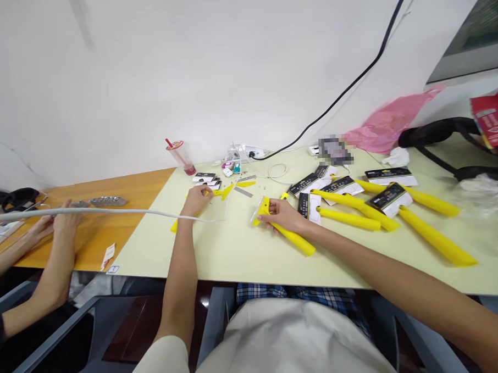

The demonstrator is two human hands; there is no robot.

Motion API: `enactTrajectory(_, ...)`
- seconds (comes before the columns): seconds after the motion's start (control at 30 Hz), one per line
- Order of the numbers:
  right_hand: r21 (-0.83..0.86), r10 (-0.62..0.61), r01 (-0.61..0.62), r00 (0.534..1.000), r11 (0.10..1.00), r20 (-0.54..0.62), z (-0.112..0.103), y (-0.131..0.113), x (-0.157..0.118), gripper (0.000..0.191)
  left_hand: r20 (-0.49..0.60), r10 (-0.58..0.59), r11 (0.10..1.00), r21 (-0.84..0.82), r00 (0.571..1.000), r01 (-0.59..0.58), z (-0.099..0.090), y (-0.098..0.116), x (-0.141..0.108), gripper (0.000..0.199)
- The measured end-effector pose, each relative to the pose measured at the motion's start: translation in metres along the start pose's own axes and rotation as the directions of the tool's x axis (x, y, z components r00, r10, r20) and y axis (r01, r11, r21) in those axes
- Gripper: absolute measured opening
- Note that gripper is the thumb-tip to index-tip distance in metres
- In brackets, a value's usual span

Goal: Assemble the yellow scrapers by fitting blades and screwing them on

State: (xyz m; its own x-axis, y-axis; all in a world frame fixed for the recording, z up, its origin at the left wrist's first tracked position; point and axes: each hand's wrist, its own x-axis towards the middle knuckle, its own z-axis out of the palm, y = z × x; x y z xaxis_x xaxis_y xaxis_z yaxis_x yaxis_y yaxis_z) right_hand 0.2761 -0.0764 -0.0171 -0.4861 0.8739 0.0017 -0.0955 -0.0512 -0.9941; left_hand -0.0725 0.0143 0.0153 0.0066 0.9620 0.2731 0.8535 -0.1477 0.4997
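My right hand [284, 214] is closed around a yellow scraper [296, 240], gripping it near the head. A metal-looking edge shows at the scraper's left end, and its handle slants down to the right. My left hand [197, 201] is closed with thumb and fingertips together; anything in the pinch is too small to make out. Beneath and beside it lie yellow handle pieces [227, 193], partly hidden by the hand. Metal blades [243, 192] lie just right of those pieces. Black-and-white packaging cards [207, 178] are stacked behind my left hand.
Several carded yellow scrapers [349, 219] spread over the table's right. A drink cup [182, 158] and a power strip [247, 152] stand by the wall. A pale cable [122, 211] crosses in front on the left. Another person's hands [64, 219] are at the wooden table.
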Motion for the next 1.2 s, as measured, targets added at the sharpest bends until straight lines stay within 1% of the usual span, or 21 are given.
enactTrajectory(0.1, -0.012, 0.007, -0.007, 1.0, 1.0, -0.006, 0.001, -0.002, -0.001, 0.051, 0.106, -0.013, 1.0, 0.015, 0.994, 0.011, -0.011, -0.007, -0.002, 0.018)
enactTrajectory(0.23, -0.009, 0.008, -0.008, 1.0, 1.0, 0.0, 0.001, -0.002, 0.0, 0.052, 0.217, -0.07, 0.998, 0.022, 0.974, 0.067, -0.021, -0.017, -0.005, 0.022)
enactTrajectory(0.3, -0.008, 0.004, -0.004, 1.0, 1.0, 0.002, 0.0, -0.001, 0.001, 0.052, 0.247, -0.063, 0.998, 0.022, 0.967, 0.059, -0.022, -0.019, -0.006, 0.023)
enactTrajectory(0.37, -0.01, 0.002, -0.002, 1.0, 1.0, 0.001, 0.0, 0.0, 0.001, 0.053, 0.263, -0.029, 1.0, 0.02, 0.964, 0.025, -0.021, -0.02, -0.005, 0.024)
enactTrajectory(0.5, -0.005, 0.006, -0.006, 1.0, 1.0, -0.003, 0.0, 0.003, 0.002, 0.053, 0.269, 0.003, 0.999, 0.036, 0.963, -0.013, -0.018, -0.016, -0.004, 0.023)
enactTrajectory(0.67, -0.02, -0.011, 0.012, 1.0, 1.0, 0.015, -0.001, 0.005, 0.002, 0.049, 0.261, -0.03, 0.998, 0.055, 0.965, 0.016, -0.013, -0.007, -0.004, 0.02)
enactTrajectory(0.73, -0.024, -0.009, 0.009, 1.0, 1.0, 0.014, 0.0, 0.003, 0.001, 0.049, 0.233, -0.026, 0.999, 0.031, 0.972, 0.019, -0.01, 0.0, -0.004, 0.02)
enactTrajectory(0.8, -0.026, 0.003, -0.003, 1.0, 1.0, 0.008, 0.001, 0.0, 0.0, 0.049, 0.209, 0.012, 0.998, -0.056, 0.978, -0.001, -0.005, 0.012, -0.005, 0.024)
enactTrajectory(0.87, -0.029, 0.014, -0.014, 1.0, 0.999, -0.002, 0.003, -0.003, -0.001, 0.051, 0.236, 0.069, 0.976, -0.217, 0.969, -0.017, 0.003, 0.028, -0.007, 0.031)
enactTrajectory(0.9, -0.032, 0.018, -0.018, 1.0, 0.999, -0.007, 0.004, -0.004, -0.002, 0.052, 0.272, 0.101, 0.946, -0.323, 0.957, -0.008, 0.008, 0.038, -0.009, 0.033)
enactTrajectory(0.93, -0.033, 0.019, -0.019, 1.0, 0.999, -0.009, 0.004, -0.005, -0.002, 0.053, 0.311, 0.137, 0.898, -0.44, 0.94, 0.015, 0.014, 0.049, -0.011, 0.035)
enactTrajectory(0.97, -0.033, 0.019, -0.019, 1.0, 0.999, -0.01, 0.004, -0.006, -0.002, 0.053, 0.338, 0.171, 0.826, -0.562, 0.925, 0.052, 0.02, 0.06, -0.013, 0.035)
enactTrajectory(1.0, -0.032, 0.017, -0.017, 1.0, 0.999, -0.011, 0.005, -0.005, -0.001, 0.054, 0.368, 0.197, 0.718, -0.685, 0.909, 0.122, 0.027, 0.071, -0.016, 0.034)
enactTrajectory(1.03, -0.03, 0.014, -0.015, 1.0, 0.999, -0.011, 0.005, -0.005, -0.001, 0.054, 0.394, 0.196, 0.577, -0.787, 0.898, 0.219, 0.034, 0.081, -0.019, 0.033)
enactTrajectory(1.07, -0.029, 0.012, -0.012, 1.0, 1.0, -0.01, 0.005, -0.005, -0.001, 0.054, 0.427, 0.197, 0.428, -0.847, 0.883, 0.314, 0.041, 0.091, -0.022, 0.03)
enactTrajectory(1.1, -0.027, 0.011, -0.012, 1.0, 1.0, -0.008, 0.005, -0.004, 0.0, 0.055, 0.458, 0.19, 0.295, -0.87, 0.868, 0.394, 0.048, 0.099, -0.024, 0.026)
enactTrajectory(1.13, -0.027, 0.013, -0.013, 1.0, 1.0, -0.006, 0.005, -0.003, 0.0, 0.055, 0.501, 0.183, 0.185, -0.863, 0.846, 0.47, 0.054, 0.105, -0.026, 0.022)
enactTrajectory(1.17, -0.026, 0.016, -0.016, 1.0, 1.0, -0.005, 0.004, -0.002, 0.001, 0.055, 0.537, 0.18, 0.093, -0.843, 0.824, 0.529, 0.06, 0.109, -0.028, 0.018)
enactTrajectory(1.2, -0.025, 0.019, -0.019, 1.0, 1.0, -0.005, 0.004, -0.002, 0.001, 0.055, 0.569, 0.178, 0.023, -0.818, 0.803, 0.575, 0.065, 0.112, -0.029, 0.015)
